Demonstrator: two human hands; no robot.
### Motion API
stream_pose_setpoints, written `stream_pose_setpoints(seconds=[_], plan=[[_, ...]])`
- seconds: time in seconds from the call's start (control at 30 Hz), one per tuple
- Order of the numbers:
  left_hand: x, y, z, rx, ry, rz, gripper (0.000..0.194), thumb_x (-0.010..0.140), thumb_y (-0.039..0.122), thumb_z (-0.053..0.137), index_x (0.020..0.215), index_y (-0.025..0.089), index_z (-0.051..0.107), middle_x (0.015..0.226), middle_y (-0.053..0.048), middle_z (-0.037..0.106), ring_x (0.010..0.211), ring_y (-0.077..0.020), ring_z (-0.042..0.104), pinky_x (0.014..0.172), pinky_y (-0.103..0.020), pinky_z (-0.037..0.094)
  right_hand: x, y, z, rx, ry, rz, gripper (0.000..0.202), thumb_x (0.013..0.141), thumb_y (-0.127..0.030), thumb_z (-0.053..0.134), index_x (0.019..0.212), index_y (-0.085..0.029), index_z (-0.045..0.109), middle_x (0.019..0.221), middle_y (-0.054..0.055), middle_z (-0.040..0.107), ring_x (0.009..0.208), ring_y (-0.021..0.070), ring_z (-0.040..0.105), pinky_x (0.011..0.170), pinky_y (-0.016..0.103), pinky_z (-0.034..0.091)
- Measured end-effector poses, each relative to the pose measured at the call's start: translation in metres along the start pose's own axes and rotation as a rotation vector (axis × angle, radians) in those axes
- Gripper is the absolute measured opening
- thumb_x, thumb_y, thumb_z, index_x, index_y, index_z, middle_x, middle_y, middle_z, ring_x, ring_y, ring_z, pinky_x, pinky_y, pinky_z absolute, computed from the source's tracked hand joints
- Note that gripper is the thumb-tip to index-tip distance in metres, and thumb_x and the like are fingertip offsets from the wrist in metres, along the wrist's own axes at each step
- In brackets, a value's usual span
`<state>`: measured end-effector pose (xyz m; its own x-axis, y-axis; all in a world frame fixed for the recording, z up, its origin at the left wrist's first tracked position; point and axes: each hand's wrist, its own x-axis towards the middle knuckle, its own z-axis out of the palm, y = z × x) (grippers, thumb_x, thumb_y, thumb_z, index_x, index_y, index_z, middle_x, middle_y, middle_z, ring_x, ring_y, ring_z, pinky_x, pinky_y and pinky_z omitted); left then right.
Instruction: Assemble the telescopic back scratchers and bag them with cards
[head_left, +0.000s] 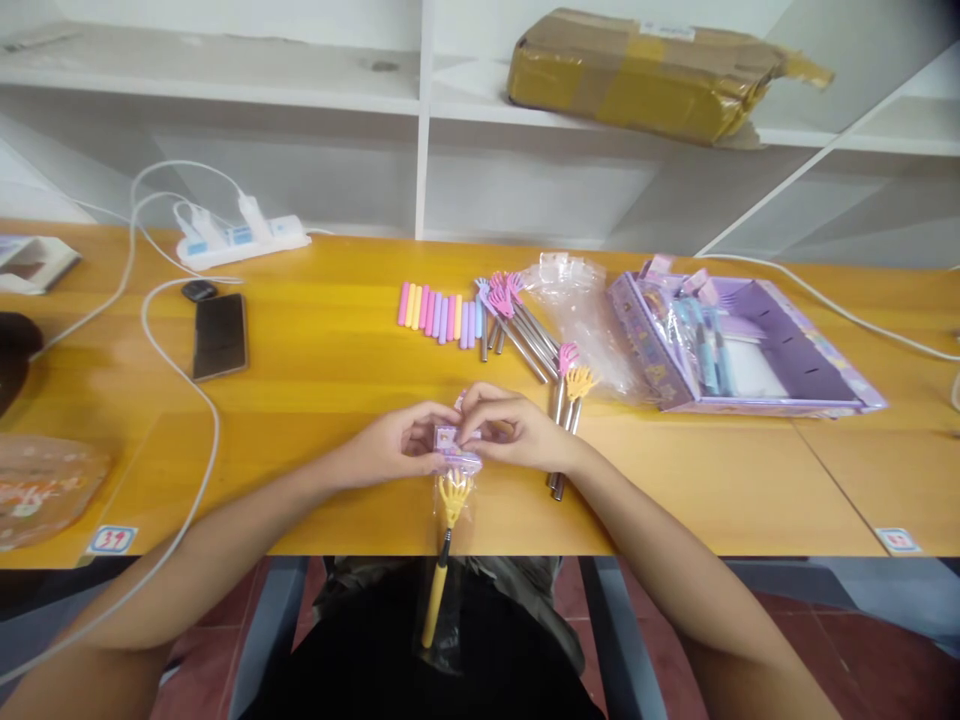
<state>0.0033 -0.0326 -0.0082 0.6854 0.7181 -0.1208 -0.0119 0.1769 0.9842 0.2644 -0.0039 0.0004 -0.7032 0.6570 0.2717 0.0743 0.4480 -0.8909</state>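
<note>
A yellow back scratcher (453,495) with a hand-shaped head and yellow handle hangs inside a clear plastic bag (448,655) over the table's front edge. At the bag's top is a small purple-pink printed header card (447,438). My left hand (397,440) pinches the card's left side. From the right, my right hand (514,428) has its fingers closed on the card's upper part; its fingertips partly cover it. Beyond my hands lie pink, purple and yellow scratcher heads on metal rods (529,335), beside a row of coloured handle tubes (435,315).
A purple display box (772,405) with bagged scratchers in it stands at the right, next to clear plastic bags (574,310). A phone (220,335), a power strip (247,240) and a white cable (214,430) are at the left. A taped carton (637,75) sits on the shelf.
</note>
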Motion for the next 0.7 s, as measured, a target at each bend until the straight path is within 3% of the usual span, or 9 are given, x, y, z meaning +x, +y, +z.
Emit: stream_pose_setpoints(seconds=[0.13,0.3,0.47,0.7], plan=[[0.0,0.004,-0.001,0.048,0.038,0.016,0.034,0.095,0.036,0.078,0.122,0.019,0.066,0.122,-0.011,0.072,0.113,-0.0226,0.072,0.103,-0.04,0.055,0.001,0.0,0.001,0.037,-0.052,-0.019,0.021,0.097,-0.041,0.078,0.099,-0.021,0.077,0.104,0.007,0.062,0.098,0.0197,0.063,0.087,0.036,0.054],[0.001,0.002,0.0,0.115,0.112,0.031,0.032,0.096,0.039,0.076,0.117,0.018,0.065,0.111,-0.008,0.071,0.1,-0.0189,0.07,0.09,-0.034,0.055,-0.002,0.004,0.015,0.216,-0.019,0.185,0.032,0.099,-0.047,0.074,0.109,-0.023,0.055,0.097,0.001,0.062,0.08,0.0136,0.059,0.072,0.027,0.05],[0.0,-0.001,0.003,0.127,0.135,0.046,0.032,0.093,0.037,0.079,0.113,0.019,0.061,0.097,-0.001,0.063,0.086,-0.014,0.063,0.08,-0.03,0.051,-0.002,0.004,0.029,0.362,-0.097,0.243,0.033,0.105,-0.041,0.066,0.12,-0.026,0.041,0.092,-0.003,0.063,0.076,0.0121,0.058,0.069,0.024,0.046],[-0.001,0.005,0.001,0.174,0.134,0.034,0.031,0.092,0.034,0.078,0.112,0.02,0.059,0.094,0.001,0.06,0.086,-0.0144,0.062,0.082,-0.031,0.051,-0.003,0.006,0.023,0.306,-0.168,0.23,0.04,0.103,-0.021,0.064,0.132,-0.026,0.036,0.099,-0.001,0.065,0.076,0.0108,0.057,0.071,0.024,0.045]])
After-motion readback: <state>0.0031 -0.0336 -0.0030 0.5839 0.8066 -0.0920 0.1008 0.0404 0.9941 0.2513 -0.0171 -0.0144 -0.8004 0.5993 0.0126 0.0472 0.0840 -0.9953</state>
